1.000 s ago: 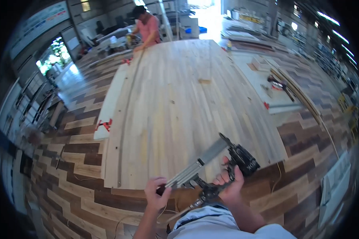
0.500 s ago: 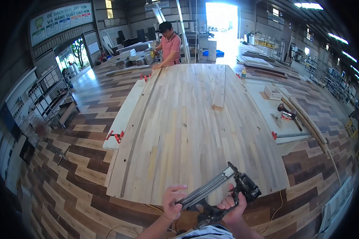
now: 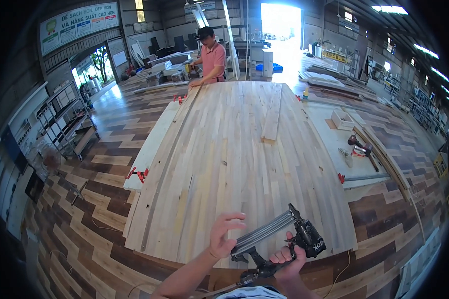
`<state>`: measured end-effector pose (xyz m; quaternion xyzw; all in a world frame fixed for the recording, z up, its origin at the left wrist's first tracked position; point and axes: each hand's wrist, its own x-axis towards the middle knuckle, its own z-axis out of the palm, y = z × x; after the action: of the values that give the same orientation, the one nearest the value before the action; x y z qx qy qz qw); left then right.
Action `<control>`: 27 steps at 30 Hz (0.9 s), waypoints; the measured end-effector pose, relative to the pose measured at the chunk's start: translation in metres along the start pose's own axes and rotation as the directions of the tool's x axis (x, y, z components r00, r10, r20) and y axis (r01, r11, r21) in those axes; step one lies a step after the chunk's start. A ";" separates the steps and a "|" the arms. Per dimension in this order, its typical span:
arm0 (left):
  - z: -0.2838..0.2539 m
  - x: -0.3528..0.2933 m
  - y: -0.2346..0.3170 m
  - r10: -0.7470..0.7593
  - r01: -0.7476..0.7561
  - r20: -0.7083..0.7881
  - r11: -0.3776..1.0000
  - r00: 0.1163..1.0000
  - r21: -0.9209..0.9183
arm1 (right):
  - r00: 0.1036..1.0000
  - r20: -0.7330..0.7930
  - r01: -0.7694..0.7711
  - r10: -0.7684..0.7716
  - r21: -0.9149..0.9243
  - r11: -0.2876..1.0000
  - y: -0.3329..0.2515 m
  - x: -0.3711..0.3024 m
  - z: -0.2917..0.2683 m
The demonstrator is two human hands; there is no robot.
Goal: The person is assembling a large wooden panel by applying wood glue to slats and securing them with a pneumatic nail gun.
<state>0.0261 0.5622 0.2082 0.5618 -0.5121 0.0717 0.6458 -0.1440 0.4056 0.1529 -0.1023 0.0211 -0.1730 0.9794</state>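
A black nail gun (image 3: 304,236) with a long grey magazine (image 3: 264,230) is held over the near edge of a large wooden panel (image 3: 219,164). My right hand (image 3: 288,259) is wrapped round the gun's body. Beside the magazine's lower left end is my left hand (image 3: 223,234), its fingers stretched out and apart. The thumb comes close to that end; whether it touches, I cannot tell. A hose (image 3: 224,289) runs from the gun's handle toward the lower edge.
A loose board (image 3: 272,117) lies on the panel. Red clamps (image 3: 137,174) sit along its sides. On the right-hand white board (image 3: 354,174) are a cordless drill (image 3: 359,143) and an open box (image 3: 342,119). A co-worker in a pink shirt (image 3: 213,62) stands at the far end, one hand on the panel.
My left hand has moved up and its fingers have opened away from the magazine end. The nail gun has turned slightly, staying in my right hand. The view has shifted a little.
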 end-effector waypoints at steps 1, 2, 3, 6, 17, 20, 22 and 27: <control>0.001 0.000 -0.009 -0.028 0.026 -0.063 0.999 0.998 -0.028 | 1.000 -0.018 -0.003 0.003 0.018 1.000 -0.005 0.006 0.001; -0.003 0.005 -0.005 0.005 -0.007 0.050 0.999 0.999 0.037 | 0.999 -0.044 0.001 0.001 0.039 0.999 -0.010 0.009 0.001; -0.008 -0.001 -0.009 0.002 -0.004 0.045 0.999 0.999 0.040 | 0.999 -0.035 0.018 -0.017 0.022 1.000 -0.016 0.014 -0.002; -0.014 -0.017 -0.018 -0.083 0.051 -0.326 0.993 0.942 -0.106 | 0.997 0.039 0.053 -0.061 0.173 0.984 -0.035 0.019 -0.013; -0.035 -0.068 -0.051 -0.620 0.612 -0.054 0.783 0.783 -0.112 | 0.890 -0.450 0.036 -0.069 -0.080 0.996 -0.001 0.036 -0.032; -0.035 -0.114 -0.046 -0.919 0.878 0.014 0.382 0.395 0.287 | 0.802 -0.572 0.135 -0.174 -0.110 0.985 -0.010 0.055 -0.065; -0.015 -0.132 -0.027 -0.931 0.885 0.166 0.361 0.325 0.293 | 0.772 -0.601 0.196 -0.206 -0.083 0.977 -0.022 0.067 -0.091; 0.029 -0.154 -0.013 -0.958 0.875 0.149 0.284 0.244 0.393 | 0.807 -0.580 0.082 -0.110 -0.074 0.994 -0.043 0.101 -0.130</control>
<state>-0.0533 0.6089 0.0806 0.8264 -0.1788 -0.3665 0.3882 -0.0730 0.3064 0.0342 -0.0673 0.3191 -0.2446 0.9131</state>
